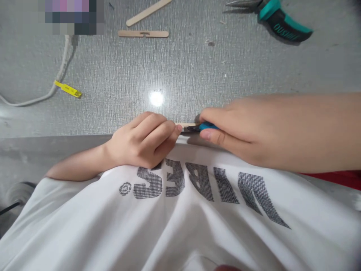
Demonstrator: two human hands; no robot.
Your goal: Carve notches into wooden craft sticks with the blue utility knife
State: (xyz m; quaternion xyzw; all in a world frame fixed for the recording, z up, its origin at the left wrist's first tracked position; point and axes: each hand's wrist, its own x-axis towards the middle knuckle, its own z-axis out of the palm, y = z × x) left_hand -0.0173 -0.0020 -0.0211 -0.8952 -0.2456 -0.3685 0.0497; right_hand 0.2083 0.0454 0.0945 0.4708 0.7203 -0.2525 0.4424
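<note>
At the table's near edge, my left hand is closed on a wooden craft stick, with most of the stick hidden under the fingers. A blue and black utility knife is gripped in my right hand. Its short blade points left, close to my left thumb and along the near side of the stick. Whether the blade touches the wood I cannot tell. Farther back lie a notched craft stick and a plain craft stick set at a slant.
Teal and black pliers rest at the back right of the grey textured table. A white cable with a yellow tag runs along the left. Small wood scraps are scattered about. A white shirt fills the foreground.
</note>
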